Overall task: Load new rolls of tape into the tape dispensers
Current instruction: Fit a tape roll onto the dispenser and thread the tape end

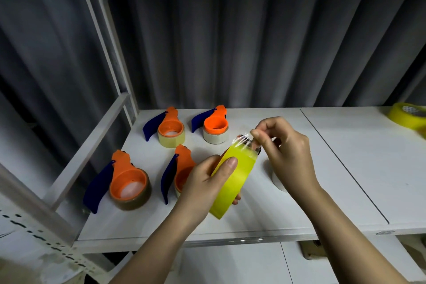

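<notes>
We see the left hand (202, 182) gripping a yellow tape roll (232, 182) edge-on above the white shelf (334, 168), its thumb pressed flat on the roll's outer face and its fingers curled behind. The right hand (285, 152) pinches the loose, crinkled tape end (244, 140) at the roll's top between thumb and forefinger. Four orange dispensers with blue handles sit on the shelf to the left — the front-left dispenser (124, 184) holds brown tape, the back-left dispenser (169, 129) pale tape, the back-right dispenser (215, 128) a whitish core, and the front-right dispenser (182, 166) lies partly behind the left hand. Another yellow roll (408, 117) rests at the far right edge.
</notes>
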`<action>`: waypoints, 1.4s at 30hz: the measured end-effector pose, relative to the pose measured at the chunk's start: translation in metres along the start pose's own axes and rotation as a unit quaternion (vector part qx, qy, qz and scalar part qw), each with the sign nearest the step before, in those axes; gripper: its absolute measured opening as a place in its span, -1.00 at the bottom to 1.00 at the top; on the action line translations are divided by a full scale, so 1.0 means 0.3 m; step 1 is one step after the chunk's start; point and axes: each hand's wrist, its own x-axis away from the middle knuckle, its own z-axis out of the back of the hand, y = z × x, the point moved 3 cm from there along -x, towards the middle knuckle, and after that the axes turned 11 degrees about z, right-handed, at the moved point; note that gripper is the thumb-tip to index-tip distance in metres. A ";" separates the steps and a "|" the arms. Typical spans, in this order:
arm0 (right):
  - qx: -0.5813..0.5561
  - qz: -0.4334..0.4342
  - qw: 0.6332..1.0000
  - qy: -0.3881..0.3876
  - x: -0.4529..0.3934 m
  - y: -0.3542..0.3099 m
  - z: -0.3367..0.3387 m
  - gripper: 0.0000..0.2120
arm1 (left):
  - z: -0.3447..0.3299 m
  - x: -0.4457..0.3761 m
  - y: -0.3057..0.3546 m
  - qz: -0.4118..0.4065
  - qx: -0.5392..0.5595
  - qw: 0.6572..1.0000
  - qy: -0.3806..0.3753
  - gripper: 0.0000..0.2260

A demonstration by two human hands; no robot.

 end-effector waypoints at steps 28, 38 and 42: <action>-0.313 -0.109 0.927 -0.174 -0.012 0.031 -0.002 -0.82 | 0.008 0.057 0.031 0.076 -0.002 0.997 -0.018 -0.79; -0.322 -0.140 0.910 -0.219 -0.027 0.051 0.005 -0.86 | 0.002 0.075 0.044 0.076 0.014 0.997 -0.005 -0.78; -0.348 -0.180 0.902 -0.182 -0.016 0.064 -0.019 -0.90 | 0.001 0.077 0.051 0.077 0.027 0.997 -0.001 -0.77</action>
